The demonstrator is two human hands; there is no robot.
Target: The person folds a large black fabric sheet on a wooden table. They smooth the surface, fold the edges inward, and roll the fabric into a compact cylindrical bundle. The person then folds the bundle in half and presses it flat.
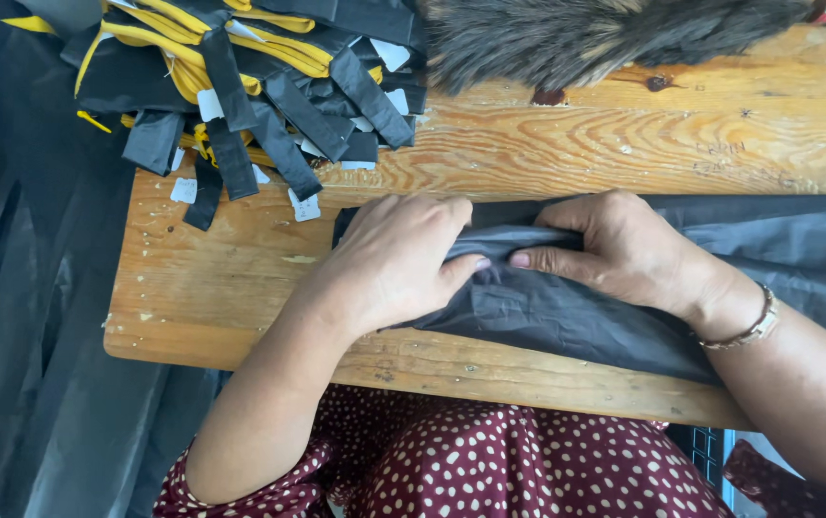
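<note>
1. Dark grey fabric (624,317), thin and creased, lies across the right half of a wooden bench top (566,144) and runs off the frame's right edge.
2. Left hand (398,264) rests palm-down on the fabric's left end; fingers curled over a raised fold, thumb pressed against the cloth from the near side. Closed on the fold.
3. Right hand (624,249) sits just beside the left, fingers bent over the same fold, thumb extended along it toward the left thumb. The thumb tips are near each other, not quite touching. Also pinching the cloth.
4. A thin metal bracelet (753,326) sits on the right wrist.
5. Pile of black strips (269,105) with yellow trim and small white tags occupies the far left corner of the bench, well apart from the hands.
6. Dark fur piece (585,38) lies at the far edge, beyond the hands.
7. Dark red garment with white dots (489,460) covers the person's lap below the bench edge.
</note>
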